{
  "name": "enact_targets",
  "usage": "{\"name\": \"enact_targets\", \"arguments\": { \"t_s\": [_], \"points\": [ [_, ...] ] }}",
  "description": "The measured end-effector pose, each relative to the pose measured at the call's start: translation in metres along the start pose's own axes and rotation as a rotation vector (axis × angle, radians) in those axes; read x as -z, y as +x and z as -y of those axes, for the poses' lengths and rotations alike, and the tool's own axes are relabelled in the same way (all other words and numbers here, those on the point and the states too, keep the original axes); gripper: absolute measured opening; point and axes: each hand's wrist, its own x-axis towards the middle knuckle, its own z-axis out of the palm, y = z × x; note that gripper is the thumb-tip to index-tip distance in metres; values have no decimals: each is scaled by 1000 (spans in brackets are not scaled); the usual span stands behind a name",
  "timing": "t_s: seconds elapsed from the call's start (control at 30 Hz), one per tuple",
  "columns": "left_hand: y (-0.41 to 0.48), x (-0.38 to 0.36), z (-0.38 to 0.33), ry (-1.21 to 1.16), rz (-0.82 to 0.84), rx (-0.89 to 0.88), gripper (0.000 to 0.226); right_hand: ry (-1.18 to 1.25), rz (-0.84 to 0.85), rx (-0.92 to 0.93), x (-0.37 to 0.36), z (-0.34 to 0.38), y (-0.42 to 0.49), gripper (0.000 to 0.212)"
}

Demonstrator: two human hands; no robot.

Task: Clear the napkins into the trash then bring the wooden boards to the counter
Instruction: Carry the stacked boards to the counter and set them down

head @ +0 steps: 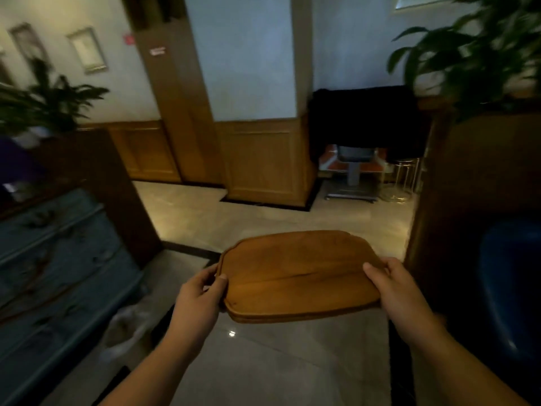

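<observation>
I hold a stack of brown wooden boards [298, 273] level in front of me, above the tiled floor. At least two boards show at the front edge, one on top of the other. My left hand [199, 294] grips the stack's left end, thumb on top. My right hand [401, 291] grips the right end the same way. No napkins are in view. A bin lined with a pale bag [126, 332] stands low on the left, blurred.
A blue upholstered booth seat [58, 273] with a dark wooden partition and a plant lines the left. A dark partition [468, 200] with a plant and a blue seat lines the right. Ahead lie pale floor, a wood-panelled column [260, 162] and a black-draped cart [366, 127].
</observation>
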Motion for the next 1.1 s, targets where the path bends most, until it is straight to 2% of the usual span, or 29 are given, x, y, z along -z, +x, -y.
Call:
{"name": "enact_targets", "arguments": {
  "t_s": [0.13, 0.3, 0.43, 0.6, 0.73, 0.97, 1.1],
  "points": [
    [56, 37, 9, 10, -203, 73, 29, -24, 166, 27, -76, 5, 75, 27],
    [98, 99, 26, -29, -458, 141, 35, -71, 426, 52, -191, 23, 145, 40],
    [105, 161, 41, -50, -623, 185, 34, -86, 608, 95, -282, 38, 159, 39],
    [110, 260, 75, -99, -830, 223, 21, -81, 856, 117, -416, 56, 149, 47],
    [123, 348, 104, -91, -937, 232, 10, -61, 947, 142, -529, 60, 128, 40],
    [154, 502, 128, -71, -975, 233, 18, -64, 1052, 141, -716, 85, 95, 35],
    [169, 568, 140, -58, -1028, 239, 23, -90, 1092, 167, -802, 93, 82, 41]
  ]
}}
